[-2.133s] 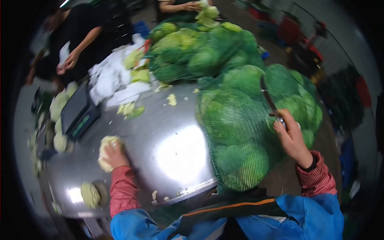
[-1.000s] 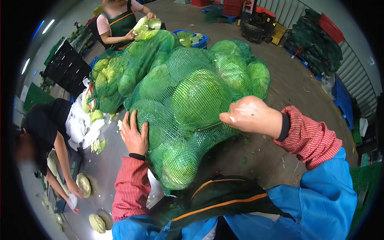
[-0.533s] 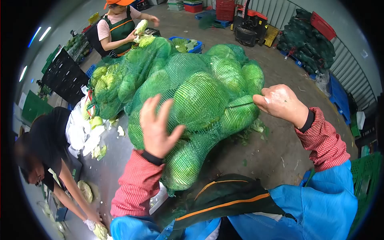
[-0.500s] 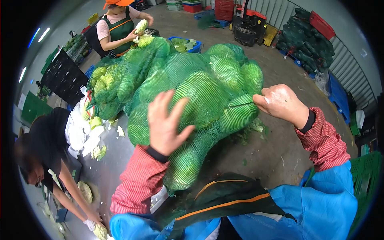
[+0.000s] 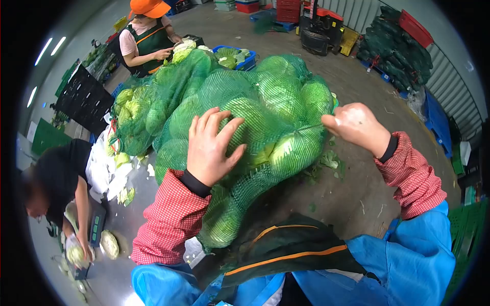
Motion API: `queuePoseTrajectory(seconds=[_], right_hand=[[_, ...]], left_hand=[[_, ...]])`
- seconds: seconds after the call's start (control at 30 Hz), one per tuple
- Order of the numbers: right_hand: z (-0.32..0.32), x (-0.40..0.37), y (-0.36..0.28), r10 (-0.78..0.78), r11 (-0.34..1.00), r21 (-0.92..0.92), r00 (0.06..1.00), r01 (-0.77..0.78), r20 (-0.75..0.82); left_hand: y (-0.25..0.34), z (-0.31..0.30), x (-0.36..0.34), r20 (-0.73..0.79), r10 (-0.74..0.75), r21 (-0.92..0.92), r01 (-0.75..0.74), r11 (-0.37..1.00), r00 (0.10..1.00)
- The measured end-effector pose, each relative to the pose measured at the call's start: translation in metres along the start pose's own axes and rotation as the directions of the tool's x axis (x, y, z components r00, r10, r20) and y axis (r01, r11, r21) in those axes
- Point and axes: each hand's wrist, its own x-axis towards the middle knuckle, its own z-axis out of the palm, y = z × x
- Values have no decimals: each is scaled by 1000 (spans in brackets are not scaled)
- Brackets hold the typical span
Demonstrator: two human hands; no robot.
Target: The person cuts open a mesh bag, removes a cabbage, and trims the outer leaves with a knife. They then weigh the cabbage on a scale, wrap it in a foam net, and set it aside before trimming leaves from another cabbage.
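Green plastic mesh forms the large sack (image 5: 283,97) in the middle of the frame, and many round cabbages (image 5: 298,155) press against it from inside. The right hand (image 5: 360,127), right of centre, has its fingers closed around what seems to be a knife (image 5: 309,127); the handle is hidden in the fist, and the thin blade lies along the mesh. The left hand (image 5: 212,148), left of centre, is empty, with the fingers apart and a little curved above the sack; whether the fingertips touch it, I cannot tell. I judge that the full sack is heavy and does not keep one shape, because the heads can roll inside. The mesh looks soft and stretchy, so it may snag on the blade. The cabbages are probably firm, smooth and somewhat slippery, with outer leaves which tear easily. For steadying, a broad palm over one head, well apart from the blade, seems good; for pulling, a gathered fold of mesh.
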Motion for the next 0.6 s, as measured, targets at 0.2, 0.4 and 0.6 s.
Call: queuePoseTrajectory(seconds=[0.2,0.4,0.6], right_hand=[[29,17,6,-92,994,45,987,99,-131],[26,-6,62,-45,993,97,985,62,-166],[21,11,47,-121,966,170,920,195,-373]], left_hand=[[50,39,45,137,58,190,-84,978,989],[45,83,100,42,164,388,-167,906,986],[37,56,127,6,117,251,-115,961,993]])
